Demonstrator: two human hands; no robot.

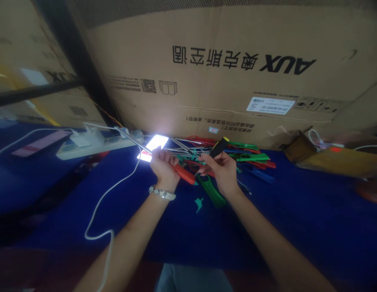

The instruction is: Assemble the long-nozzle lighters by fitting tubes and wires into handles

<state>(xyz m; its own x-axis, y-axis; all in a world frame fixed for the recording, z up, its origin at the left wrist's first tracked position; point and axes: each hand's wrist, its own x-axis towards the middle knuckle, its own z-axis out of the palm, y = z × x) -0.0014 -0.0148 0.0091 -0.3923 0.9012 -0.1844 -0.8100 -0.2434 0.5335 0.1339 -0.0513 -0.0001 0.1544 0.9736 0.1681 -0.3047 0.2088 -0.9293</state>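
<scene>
My left hand is closed round a tool with a red handle and a long metal shaft that points up and left. In my right hand is a black and yellow handle, held between thumb and fingers. The two hands are close together but apart, over a pile of red, green and blue plastic pieces with metal rods. A green piece lies just below my right hand, and a small teal piece lies nearer to me. Beside my left hand a phone screen glows brightly.
A big cardboard box stands behind the blue table. On the left are a white power strip, a pink phone-like object and a white cable. An open cardboard box sits at the right.
</scene>
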